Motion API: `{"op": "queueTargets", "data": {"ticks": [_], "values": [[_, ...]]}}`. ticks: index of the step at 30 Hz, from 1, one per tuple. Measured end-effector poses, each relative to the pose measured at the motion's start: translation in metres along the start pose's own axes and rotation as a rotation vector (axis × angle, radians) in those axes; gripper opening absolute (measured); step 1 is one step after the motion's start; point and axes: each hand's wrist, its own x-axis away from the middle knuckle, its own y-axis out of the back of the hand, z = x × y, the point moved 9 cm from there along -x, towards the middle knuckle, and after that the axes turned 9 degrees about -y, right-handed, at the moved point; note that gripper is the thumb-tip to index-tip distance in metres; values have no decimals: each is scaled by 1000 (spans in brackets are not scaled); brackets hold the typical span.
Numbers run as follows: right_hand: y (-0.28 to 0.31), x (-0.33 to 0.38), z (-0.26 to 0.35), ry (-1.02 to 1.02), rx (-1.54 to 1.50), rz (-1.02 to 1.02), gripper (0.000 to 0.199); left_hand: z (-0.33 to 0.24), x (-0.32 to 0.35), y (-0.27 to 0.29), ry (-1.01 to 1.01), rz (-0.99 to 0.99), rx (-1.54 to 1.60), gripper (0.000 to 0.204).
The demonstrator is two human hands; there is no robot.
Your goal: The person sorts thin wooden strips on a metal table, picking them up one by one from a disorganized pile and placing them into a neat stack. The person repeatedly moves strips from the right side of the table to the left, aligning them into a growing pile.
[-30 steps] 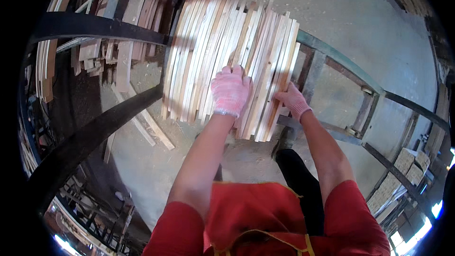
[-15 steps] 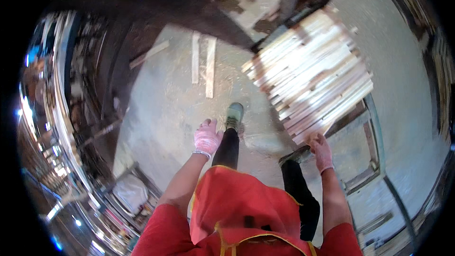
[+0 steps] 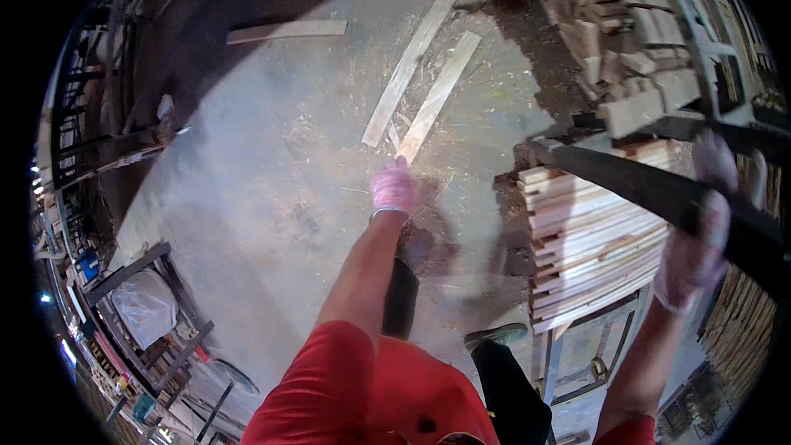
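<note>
Two gloved hands here: right hand [image 3: 700, 243] has its grip wrapped round a dark bar [image 3: 630, 177], left hand [image 3: 394, 187]'s at a wooden strip [image 3: 438, 97]'s near end on the floor [image 3: 272, 165], can't tell if clamped. Rack [image 3: 554, 363] holds stacked slats [image 3: 601, 235]; left arm [image 3: 358, 264] stretched forward.

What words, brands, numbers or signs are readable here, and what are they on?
None that I can read.
Pale planks on the floor: no lettering visible.
Stacked strips: no lettering visible.
Red apron: no readable text; its small dark patch is too blurred to make out.
Clutter at lower left: too small and blurred to tell whether any has writing.
</note>
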Motion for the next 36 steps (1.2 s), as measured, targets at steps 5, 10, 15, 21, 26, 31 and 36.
{"op": "queueTargets", "data": {"ticks": [5,10,15,21,26,31,36], "values": [[17,2,-23,-121,-318,19,69,6,-55,-32,-43,57,-246,87],[16,7,-13,-156,-336,-52,70,56,-89,-44,3,106,90,72],[98,29,-59,-275,-524,32,64,109,-78,-11,97,171,691,45],[89,35,-25,207,589,-314,58,189,-95,173,-123,-270,873,70],[24,7,-14,-31,-110,-314,55,273,-76,219,322,-155,189,89],[21,13,-1,-65,-37,-454,65,269,94,168,422,91,384,92],[56,19,2,272,663,-567,67,306,78,158,562,-246,453,91]]}}
